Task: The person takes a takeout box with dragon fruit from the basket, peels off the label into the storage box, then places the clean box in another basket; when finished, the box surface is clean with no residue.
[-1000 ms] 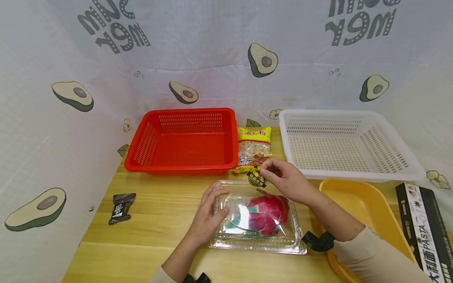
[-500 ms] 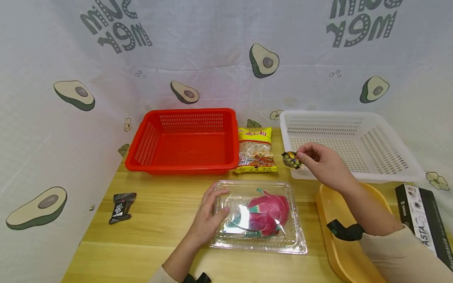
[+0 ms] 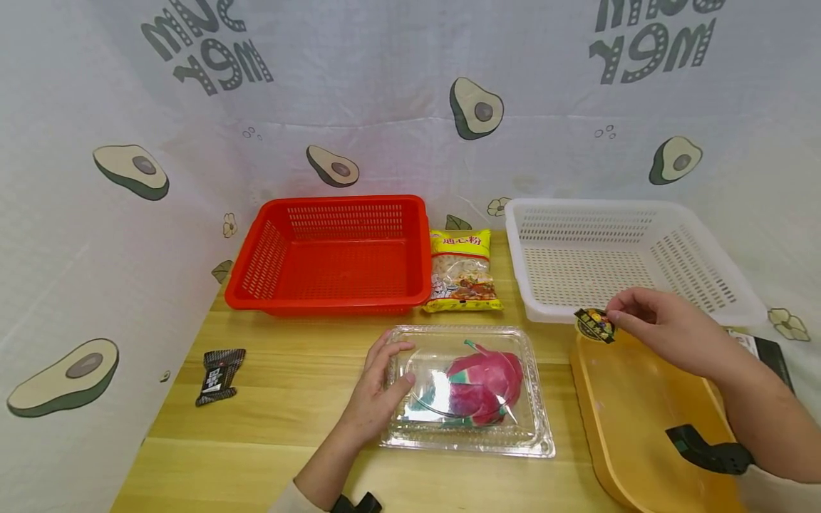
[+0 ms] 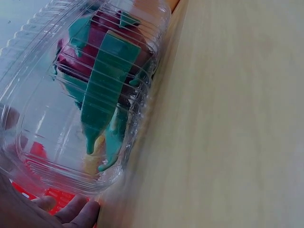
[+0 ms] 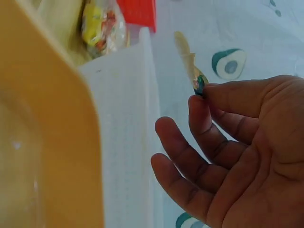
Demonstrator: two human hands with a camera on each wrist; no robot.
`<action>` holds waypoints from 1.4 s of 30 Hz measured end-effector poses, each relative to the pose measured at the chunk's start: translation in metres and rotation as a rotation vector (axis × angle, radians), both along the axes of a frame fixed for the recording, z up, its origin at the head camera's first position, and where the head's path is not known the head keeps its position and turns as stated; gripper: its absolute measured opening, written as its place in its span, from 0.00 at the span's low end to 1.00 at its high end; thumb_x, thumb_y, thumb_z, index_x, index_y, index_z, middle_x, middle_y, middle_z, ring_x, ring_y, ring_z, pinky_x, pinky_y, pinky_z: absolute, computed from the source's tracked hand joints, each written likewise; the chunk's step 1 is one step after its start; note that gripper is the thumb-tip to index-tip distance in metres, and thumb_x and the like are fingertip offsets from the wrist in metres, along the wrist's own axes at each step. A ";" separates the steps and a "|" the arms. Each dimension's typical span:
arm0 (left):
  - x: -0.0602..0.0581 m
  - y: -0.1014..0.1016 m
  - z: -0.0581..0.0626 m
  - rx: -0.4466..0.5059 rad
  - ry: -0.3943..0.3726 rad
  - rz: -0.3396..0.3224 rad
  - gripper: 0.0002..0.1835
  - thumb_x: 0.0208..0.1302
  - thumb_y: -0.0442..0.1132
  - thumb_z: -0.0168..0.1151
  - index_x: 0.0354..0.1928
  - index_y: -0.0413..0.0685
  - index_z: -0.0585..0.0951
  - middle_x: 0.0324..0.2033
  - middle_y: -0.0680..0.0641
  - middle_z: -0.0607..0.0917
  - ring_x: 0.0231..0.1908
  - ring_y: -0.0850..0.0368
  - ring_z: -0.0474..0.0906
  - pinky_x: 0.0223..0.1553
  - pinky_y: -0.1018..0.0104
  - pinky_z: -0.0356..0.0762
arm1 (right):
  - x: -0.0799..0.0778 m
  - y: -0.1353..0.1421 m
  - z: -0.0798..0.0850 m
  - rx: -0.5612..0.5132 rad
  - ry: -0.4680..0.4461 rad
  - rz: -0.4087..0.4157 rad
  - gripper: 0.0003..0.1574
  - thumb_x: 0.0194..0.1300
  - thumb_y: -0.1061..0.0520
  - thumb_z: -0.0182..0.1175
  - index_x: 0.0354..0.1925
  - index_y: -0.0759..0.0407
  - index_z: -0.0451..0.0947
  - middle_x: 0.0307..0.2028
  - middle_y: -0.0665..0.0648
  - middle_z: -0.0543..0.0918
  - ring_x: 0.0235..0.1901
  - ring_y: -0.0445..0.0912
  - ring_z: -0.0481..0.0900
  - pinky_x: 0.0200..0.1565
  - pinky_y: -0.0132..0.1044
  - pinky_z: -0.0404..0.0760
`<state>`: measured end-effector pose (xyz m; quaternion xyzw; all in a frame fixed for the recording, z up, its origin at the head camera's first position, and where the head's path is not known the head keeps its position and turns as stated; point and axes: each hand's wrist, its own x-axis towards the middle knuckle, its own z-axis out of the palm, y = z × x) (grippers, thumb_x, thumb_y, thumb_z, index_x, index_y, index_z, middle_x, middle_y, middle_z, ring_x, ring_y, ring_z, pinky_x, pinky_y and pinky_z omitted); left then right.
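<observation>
In the head view a clear plastic clamshell box (image 3: 420, 436) lies on the wooden table, its lid down over a pink and green dragon fruit (image 3: 490, 385). My left hand (image 3: 375, 402) rests on the box's left side, thumb and index finger on the lid, the other fingers along the edge. My right hand (image 3: 673, 331) pinches a small black and gold sticker (image 3: 595, 325) between thumb and index finger. The sticker is above the near rim of a yellow tub (image 3: 641, 406). In the right wrist view the sticker (image 5: 186, 59) appears nearly edge-on, slightly curled, and the other fingers are spread.
A red basket (image 3: 328, 311) and a white basket (image 3: 522, 260) stand at the back, with a yellow pasta bag (image 3: 465, 274) between them. A black wrapped snack (image 3: 220, 376) lies at left. A black pasta box (image 3: 772, 360) is partly hidden behind the right arm.
My right hand has carried the sticker from above the clamshell box rightward, past the white basket's near left corner, to above the yellow tub. My left hand stays on the box.
</observation>
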<state>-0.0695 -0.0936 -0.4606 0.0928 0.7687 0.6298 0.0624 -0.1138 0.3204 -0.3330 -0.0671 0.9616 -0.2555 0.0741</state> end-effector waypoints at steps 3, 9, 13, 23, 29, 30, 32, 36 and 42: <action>0.000 0.000 0.000 -0.001 0.002 0.002 0.22 0.70 0.42 0.59 0.64 0.64 0.75 0.81 0.43 0.48 0.80 0.33 0.42 0.70 0.19 0.41 | 0.007 0.015 -0.006 0.030 -0.075 -0.005 0.17 0.78 0.47 0.55 0.49 0.60 0.77 0.37 0.54 0.81 0.31 0.41 0.72 0.31 0.31 0.71; 0.001 0.000 0.000 0.008 0.010 0.002 0.22 0.70 0.41 0.59 0.64 0.63 0.75 0.81 0.43 0.49 0.80 0.33 0.42 0.71 0.20 0.40 | 0.014 0.033 -0.020 0.062 -0.160 -0.038 0.16 0.75 0.49 0.60 0.48 0.61 0.78 0.39 0.54 0.83 0.33 0.38 0.73 0.33 0.28 0.75; 0.000 0.000 -0.001 0.011 0.010 -0.002 0.21 0.70 0.41 0.59 0.64 0.63 0.75 0.81 0.43 0.49 0.80 0.33 0.42 0.71 0.20 0.39 | 0.017 0.038 -0.024 0.069 -0.154 -0.056 0.16 0.74 0.51 0.61 0.48 0.63 0.79 0.41 0.56 0.84 0.35 0.39 0.74 0.34 0.26 0.78; 0.001 0.000 -0.001 0.016 0.012 -0.004 0.21 0.71 0.40 0.59 0.64 0.62 0.75 0.81 0.42 0.48 0.80 0.32 0.42 0.71 0.20 0.40 | 0.012 0.051 -0.015 0.077 -0.030 -0.137 0.24 0.75 0.44 0.58 0.52 0.64 0.77 0.43 0.62 0.85 0.33 0.33 0.74 0.33 0.29 0.77; 0.000 0.000 0.000 0.014 0.009 -0.003 0.21 0.71 0.40 0.59 0.64 0.62 0.75 0.81 0.42 0.48 0.80 0.33 0.42 0.71 0.20 0.39 | -0.002 0.069 -0.012 0.054 0.057 -0.198 0.28 0.76 0.44 0.57 0.57 0.68 0.74 0.50 0.74 0.81 0.43 0.58 0.79 0.32 0.41 0.84; 0.000 0.000 0.000 0.013 0.009 -0.003 0.21 0.71 0.40 0.59 0.64 0.62 0.75 0.81 0.42 0.48 0.80 0.33 0.41 0.71 0.20 0.39 | -0.005 0.071 -0.012 0.047 0.065 -0.197 0.28 0.77 0.45 0.56 0.58 0.68 0.74 0.51 0.76 0.80 0.43 0.59 0.78 0.30 0.36 0.83; 0.000 0.000 0.000 0.014 0.011 -0.004 0.22 0.71 0.40 0.59 0.65 0.62 0.75 0.81 0.42 0.48 0.80 0.33 0.41 0.70 0.19 0.39 | -0.010 0.076 -0.012 0.041 0.066 -0.190 0.29 0.77 0.46 0.56 0.60 0.69 0.73 0.54 0.77 0.78 0.43 0.52 0.78 0.29 0.29 0.81; 0.000 0.000 0.000 0.015 0.010 -0.004 0.22 0.71 0.40 0.59 0.65 0.62 0.75 0.81 0.42 0.48 0.80 0.33 0.41 0.70 0.19 0.39 | -0.018 0.086 -0.017 0.028 0.018 -0.160 0.32 0.78 0.45 0.54 0.65 0.70 0.70 0.61 0.80 0.72 0.50 0.64 0.76 0.47 0.56 0.86; 0.000 0.000 -0.001 0.014 0.008 -0.004 0.21 0.71 0.40 0.58 0.65 0.62 0.75 0.81 0.42 0.48 0.80 0.33 0.41 0.71 0.20 0.39 | -0.025 0.093 -0.030 0.026 -0.100 -0.070 0.37 0.77 0.42 0.55 0.70 0.66 0.67 0.67 0.78 0.69 0.62 0.78 0.65 0.55 0.79 0.65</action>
